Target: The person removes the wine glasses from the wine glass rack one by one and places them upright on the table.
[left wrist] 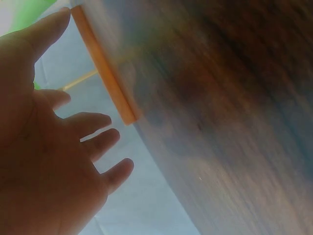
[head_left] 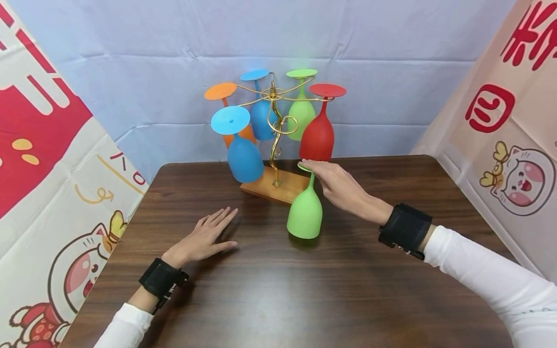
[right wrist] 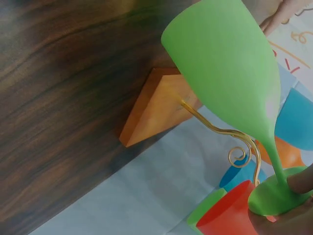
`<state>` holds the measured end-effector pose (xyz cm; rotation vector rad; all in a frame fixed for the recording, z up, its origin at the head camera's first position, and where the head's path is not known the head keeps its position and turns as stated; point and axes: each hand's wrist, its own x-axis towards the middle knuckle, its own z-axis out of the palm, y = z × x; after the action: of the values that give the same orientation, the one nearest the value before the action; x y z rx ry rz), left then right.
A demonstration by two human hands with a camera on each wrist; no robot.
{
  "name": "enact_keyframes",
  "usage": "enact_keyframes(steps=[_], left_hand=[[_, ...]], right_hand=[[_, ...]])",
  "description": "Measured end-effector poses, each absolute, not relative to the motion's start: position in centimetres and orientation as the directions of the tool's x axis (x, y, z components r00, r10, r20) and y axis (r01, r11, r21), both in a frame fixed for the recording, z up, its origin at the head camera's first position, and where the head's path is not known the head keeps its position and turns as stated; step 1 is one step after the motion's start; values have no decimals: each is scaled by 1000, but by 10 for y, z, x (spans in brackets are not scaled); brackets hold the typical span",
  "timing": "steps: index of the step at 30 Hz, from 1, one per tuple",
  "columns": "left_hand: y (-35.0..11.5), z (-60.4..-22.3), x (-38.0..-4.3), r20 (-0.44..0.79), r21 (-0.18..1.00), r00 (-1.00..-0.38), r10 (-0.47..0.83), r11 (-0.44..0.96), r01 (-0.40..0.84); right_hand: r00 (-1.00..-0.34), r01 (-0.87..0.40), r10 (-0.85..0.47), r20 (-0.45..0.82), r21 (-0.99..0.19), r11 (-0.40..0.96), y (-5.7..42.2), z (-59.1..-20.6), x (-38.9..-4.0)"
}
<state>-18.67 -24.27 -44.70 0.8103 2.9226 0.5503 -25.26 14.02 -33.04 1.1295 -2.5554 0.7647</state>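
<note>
My right hand pinches the round foot of a green wine glass; in the right wrist view thumb and fingers grip that foot. The glass hangs upside down, rim close over the table, in front of the rack's wooden base. Left of it, my left hand is low over the table with fingers spread, holding nothing. A gold metal rack carries upside-down glasses: a near blue glass, an orange glass, a far blue glass, another green glass and a red glass.
The dark wooden table stretches toward me. Behind the rack hangs a pale cloth backdrop. Printed cloths with cartoon cats stand at the left and right. A black camera band wraps each wrist.
</note>
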Motion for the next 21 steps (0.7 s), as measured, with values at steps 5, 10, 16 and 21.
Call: enact_keyframes(steps=[5, 10, 16, 21], left_hand=[[-242, -448, -186, 42, 360, -861, 506, 796, 486], [-241, -448, -186, 32, 366, -860, 509, 795, 483], [-240, -447, -185, 21, 379, -861, 508, 793, 477], [-241, -447, -185, 31, 378, -856, 515, 787, 487]], right_hand=[[-693, -721, -605, 392, -373, 584, 141, -336, -250], [-711, -703, -594, 376, -380, 601, 144, -341, -249], [-739, -674, -573, 354, -396, 624, 145, -346, -247], [-776, -630, -541, 325, -438, 641, 146, -347, -246]])
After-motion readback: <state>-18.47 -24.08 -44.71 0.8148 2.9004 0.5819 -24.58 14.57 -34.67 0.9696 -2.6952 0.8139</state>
